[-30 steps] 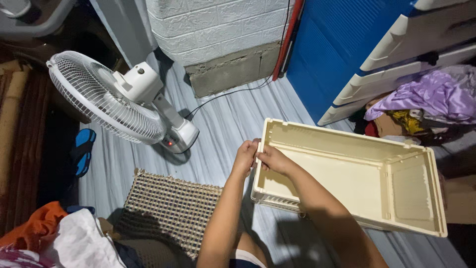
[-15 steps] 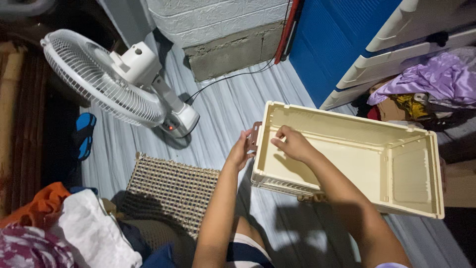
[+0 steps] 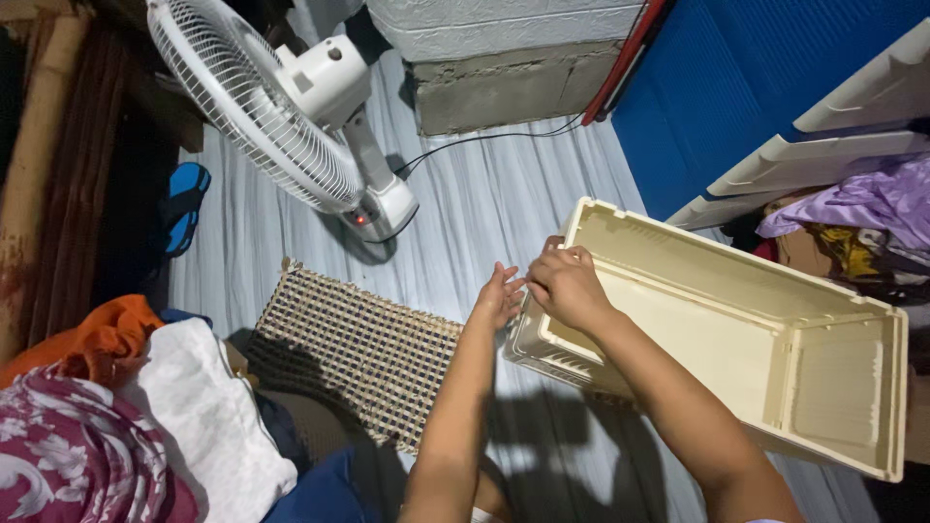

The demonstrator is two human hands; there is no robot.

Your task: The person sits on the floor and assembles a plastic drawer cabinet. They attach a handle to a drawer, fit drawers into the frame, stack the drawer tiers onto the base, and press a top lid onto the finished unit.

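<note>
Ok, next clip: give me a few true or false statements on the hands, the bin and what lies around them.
1. Both hands are at the near end of the cream plastic bin. True: the right hand grips its rim, the left hand touches it outside.
2. The bin is full of clothes. False: it is empty.
3. A white electric fan stands on the floor beyond the woven mat. True.
4. The mat lies inside the bin. False: it lies on the floor to its left.
</note>
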